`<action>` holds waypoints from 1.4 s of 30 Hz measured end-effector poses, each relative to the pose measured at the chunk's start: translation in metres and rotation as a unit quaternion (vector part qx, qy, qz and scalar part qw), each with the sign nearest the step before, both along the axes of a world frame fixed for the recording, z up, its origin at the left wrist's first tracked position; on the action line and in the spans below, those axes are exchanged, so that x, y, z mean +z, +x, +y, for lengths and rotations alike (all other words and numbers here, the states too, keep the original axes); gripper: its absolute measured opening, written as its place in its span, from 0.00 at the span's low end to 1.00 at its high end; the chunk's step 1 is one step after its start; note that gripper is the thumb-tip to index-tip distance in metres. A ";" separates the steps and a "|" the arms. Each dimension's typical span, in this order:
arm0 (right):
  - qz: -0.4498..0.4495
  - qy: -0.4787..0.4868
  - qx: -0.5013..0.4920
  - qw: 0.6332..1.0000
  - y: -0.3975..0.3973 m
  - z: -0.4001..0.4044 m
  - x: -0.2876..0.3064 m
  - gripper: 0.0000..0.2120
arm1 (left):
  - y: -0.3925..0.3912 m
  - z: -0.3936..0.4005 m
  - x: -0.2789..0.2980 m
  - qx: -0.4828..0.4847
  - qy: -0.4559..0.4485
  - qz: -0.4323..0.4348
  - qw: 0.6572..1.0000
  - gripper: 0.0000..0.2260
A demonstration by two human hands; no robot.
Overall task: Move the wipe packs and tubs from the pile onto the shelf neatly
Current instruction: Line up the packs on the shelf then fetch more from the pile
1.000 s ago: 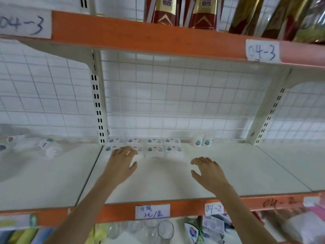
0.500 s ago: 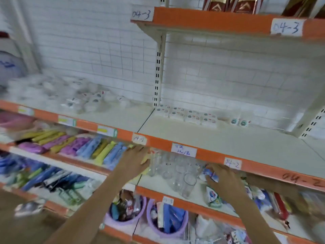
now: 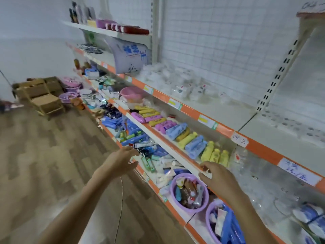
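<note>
A blurred pile of white wipe packs and tubs (image 3: 186, 83) lies on the orange-edged shelf (image 3: 226, 128), to the left of the upright. Right of the upright, a row of placed white packs (image 3: 297, 125) sits near the back of the same shelf. My left hand (image 3: 121, 160) hangs in the air in front of the lower shelves, fingers relaxed, holding nothing. My right hand (image 3: 219, 176) is also empty, fingers loosely spread, in front of the edge of the shelf below.
Lower shelves hold coloured tubes and bottles (image 3: 177, 131), toothpaste boxes, clear glasses (image 3: 263, 187) and purple baskets (image 3: 190, 192). A pink basin (image 3: 131, 93) and a large white bag (image 3: 130, 55) sit further left. Wood floor (image 3: 52, 155) stretches left, with wooden chairs (image 3: 44, 97) at the far end.
Both hands have drawn back from the shelf of placed packs and dropped lower. The view has swung left and down, bringing the pile, the lower shelves and the floor into sight.
</note>
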State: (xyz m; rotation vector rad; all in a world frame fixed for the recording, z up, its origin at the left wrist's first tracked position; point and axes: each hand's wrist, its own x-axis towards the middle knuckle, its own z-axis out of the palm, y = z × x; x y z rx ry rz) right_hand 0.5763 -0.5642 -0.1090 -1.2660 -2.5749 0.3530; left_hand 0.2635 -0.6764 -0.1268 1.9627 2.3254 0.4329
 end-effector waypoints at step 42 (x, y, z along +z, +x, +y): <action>0.029 0.125 -0.009 0.992 -0.423 0.439 0.101 0.23 | -0.371 0.468 0.108 -0.029 0.087 0.006 0.996 0.24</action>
